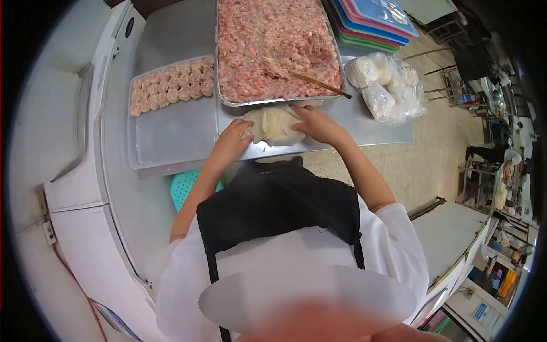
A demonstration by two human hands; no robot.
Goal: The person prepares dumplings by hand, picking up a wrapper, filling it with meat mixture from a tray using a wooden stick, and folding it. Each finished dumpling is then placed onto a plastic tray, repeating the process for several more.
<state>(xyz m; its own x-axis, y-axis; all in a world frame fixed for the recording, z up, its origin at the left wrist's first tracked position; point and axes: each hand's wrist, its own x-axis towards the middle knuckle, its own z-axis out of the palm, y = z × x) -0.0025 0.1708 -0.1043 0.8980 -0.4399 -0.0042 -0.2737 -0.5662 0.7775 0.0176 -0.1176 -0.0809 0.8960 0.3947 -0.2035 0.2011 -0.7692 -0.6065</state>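
A stack of pale, thin dough wrappers lies on the metal table at its near edge, partly on clear plastic. My left hand closes on the left side of the wrappers, fingers curled at their edge. From the other side my right hand grips their right edge between thumb and fingers. Just beyond stands a large metal tray heaped with ground meat. A thin wooden spatula rests in the meat, its dark end over the tray's corner.
To the left, a clear plastic tray holds rows of filled dumplings at its far end. Bagged white dough wrappers sit right, near stacked coloured lids. A turquoise perforated basket is below the table; a white refrigerator stands left.
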